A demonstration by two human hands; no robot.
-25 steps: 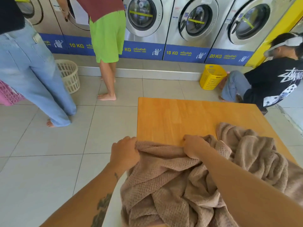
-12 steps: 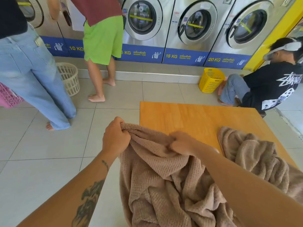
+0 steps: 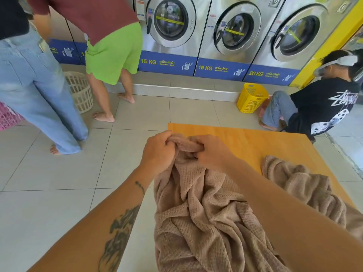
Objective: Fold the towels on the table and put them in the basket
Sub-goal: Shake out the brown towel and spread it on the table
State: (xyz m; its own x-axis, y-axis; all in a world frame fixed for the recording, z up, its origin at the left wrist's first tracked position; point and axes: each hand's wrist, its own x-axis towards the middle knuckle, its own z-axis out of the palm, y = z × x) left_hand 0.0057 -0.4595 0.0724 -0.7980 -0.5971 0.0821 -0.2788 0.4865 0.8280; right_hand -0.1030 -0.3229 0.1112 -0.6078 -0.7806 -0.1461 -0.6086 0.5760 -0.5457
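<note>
A beige waffle-weave towel (image 3: 202,216) hangs bunched from both my hands above the near left corner of the wooden table (image 3: 245,142). My left hand (image 3: 159,152) and my right hand (image 3: 212,152) grip its top edge side by side, almost touching. More crumpled beige towel (image 3: 302,185) lies on the table to the right; whether it is a separate towel I cannot tell. A yellow basket (image 3: 251,99) stands on the floor beyond the table, and a cream basket (image 3: 80,91) stands at the left.
Washing machines (image 3: 172,30) line the back wall. A person in green shorts (image 3: 114,54) and a person in jeans (image 3: 33,79) stand at the left. Another person in a black shirt (image 3: 322,107) crouches right of the yellow basket. Grey floor tiles surround the table.
I have lifted the towel's edge off the table and brought my hands together, the left one moving right. The person in green shorts stepped left.
</note>
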